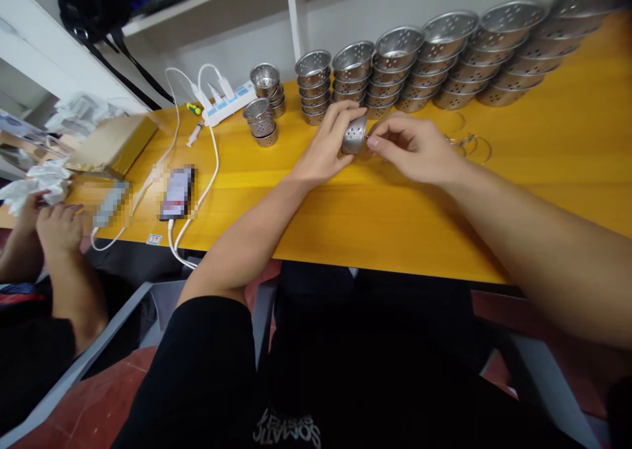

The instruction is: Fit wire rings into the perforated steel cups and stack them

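Yellow desk (pixel 543 172), long, set against a pale wall under a white shelf (pixel 207 8).

Left hand (pixel 328 143): over the middle of the desk, nearer its far edge; fingers curled round a small perforated metal cup (pixel 354 135), thumb on the near side, fingertips over the cup's top edge. Cup lying on its side, holes facing the camera, just off or resting on the desk surface; which one, not discernible.

Right hand (pixel 412 146): just beside the cup on its right; thumb and forefinger pinched together at the cup's open end, remaining fingers folded. Item pinched, if any, too small to make out.

Stacks of perforated metal cups (pixel 424 54): row along the far edge, running toward the far right corner, behind both hands. Two shorter stacks (pixel 264 103) to their left.

Wire rings (pixel 469 143): flat on the desk, right of the right hand.

Power strip (pixel 227 100) with white cables (pixel 207 172): far edge, left part. Phone (pixel 176 192): near the front edge, left, plugged in. Cardboard box (pixel 111 146): toward the left end.

Another person's hand (pixel 56 225): at the left end, by crumpled white paper (pixel 34 182).
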A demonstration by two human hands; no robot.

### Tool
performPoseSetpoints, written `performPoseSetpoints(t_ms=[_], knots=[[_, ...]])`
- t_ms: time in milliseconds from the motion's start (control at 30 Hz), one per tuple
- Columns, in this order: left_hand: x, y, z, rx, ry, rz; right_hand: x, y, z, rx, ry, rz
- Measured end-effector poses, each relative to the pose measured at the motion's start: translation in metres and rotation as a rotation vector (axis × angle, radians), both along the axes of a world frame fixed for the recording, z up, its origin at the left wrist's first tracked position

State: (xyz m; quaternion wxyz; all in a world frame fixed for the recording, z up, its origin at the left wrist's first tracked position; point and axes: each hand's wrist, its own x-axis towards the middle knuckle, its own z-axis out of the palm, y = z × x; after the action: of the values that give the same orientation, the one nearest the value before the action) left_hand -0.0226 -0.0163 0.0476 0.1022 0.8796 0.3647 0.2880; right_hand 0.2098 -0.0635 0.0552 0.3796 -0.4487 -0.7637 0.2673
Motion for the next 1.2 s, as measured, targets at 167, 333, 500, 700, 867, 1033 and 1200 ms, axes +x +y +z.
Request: performPoseSetpoints(t_ms=[167,333,500,700,867,1033,1200], knots=[[-0.001,0.001,0.002,0.001,0.075,-0.061,0.006,0.007,0.000,-0.112,0.087,0.000],[0.002,-0.006,0.007,0.059,0.091,-0.095,0.006,0.001,0.009,-0.335,0.286,0.050],[0.004,-0.007,0.011,0.013,0.102,-0.096,0.005,0.001,0.007,-0.393,0.407,0.006],[-0.002,0.001,0.005,0.012,0.104,-0.082,0.009,0.004,0.008,-0.170,0.205,-0.081],[-0.007,0.004,-0.001,0.007,0.044,-0.027,0.017,0.011,0.001,0.131,-0.020,-0.229],[-0.012,0.003,-0.009,-0.127,-0.133,-0.033,0.035,0.021,-0.007,0.100,-0.203,-0.162],[-0.026,0.011,-0.012,-0.217,-0.162,0.059,0.055,0.030,-0.011,0.026,-0.431,0.059]])
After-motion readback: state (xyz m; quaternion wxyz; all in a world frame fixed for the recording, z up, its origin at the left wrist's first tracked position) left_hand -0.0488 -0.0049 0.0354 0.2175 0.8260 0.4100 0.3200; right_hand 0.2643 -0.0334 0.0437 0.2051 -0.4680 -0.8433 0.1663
